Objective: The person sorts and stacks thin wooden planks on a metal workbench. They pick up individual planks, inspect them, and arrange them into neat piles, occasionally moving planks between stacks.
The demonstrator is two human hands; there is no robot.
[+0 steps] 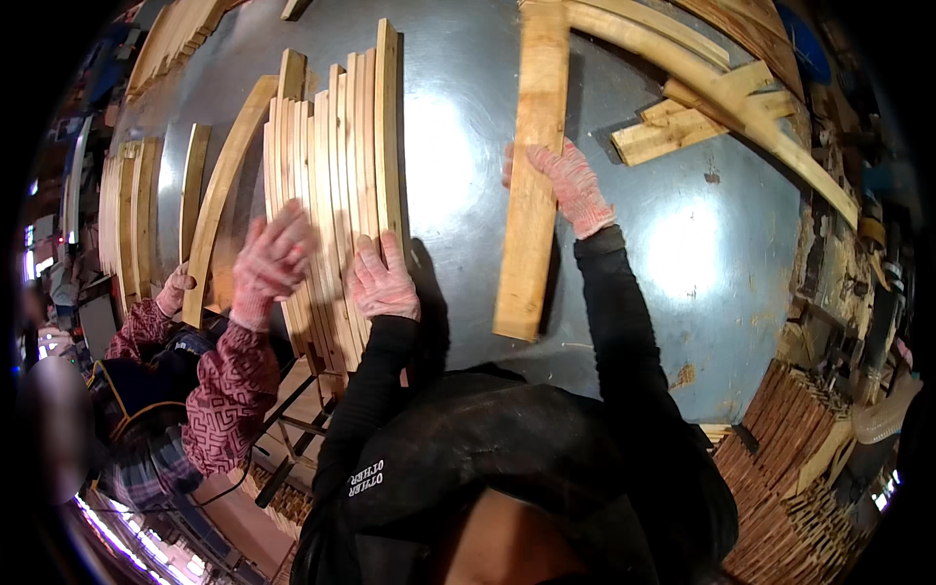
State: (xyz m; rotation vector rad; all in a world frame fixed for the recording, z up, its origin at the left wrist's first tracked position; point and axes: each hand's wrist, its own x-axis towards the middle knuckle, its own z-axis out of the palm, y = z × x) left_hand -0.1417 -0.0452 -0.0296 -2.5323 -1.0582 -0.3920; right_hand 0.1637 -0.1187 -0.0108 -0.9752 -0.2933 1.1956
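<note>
My right hand (pixel 573 185), in a pink-and-white knit glove, is closed round a wide wooden board (pixel 531 229). The thumb shows on the board's top face, and fingertips come out at its left edge. The board runs lengthwise away from me over the grey metal table (pixel 463 292). Similarly gloved, my left hand (pixel 383 281) rests with stretched fingers on the right-hand strips of a row of narrow wooden strips (pixel 336 195). These stand close side by side, with uneven far ends.
At my left a co-worker's gloved hand (pixel 270 258) hovers, blurred, beside the row; their other hand (pixel 175 290) is at a longer board (pixel 229 180). Short boards (pixel 673 132) lie crosswise under a long strip (pixel 731 107) at far right. Stacked wood (pixel 780 458) stands at lower right.
</note>
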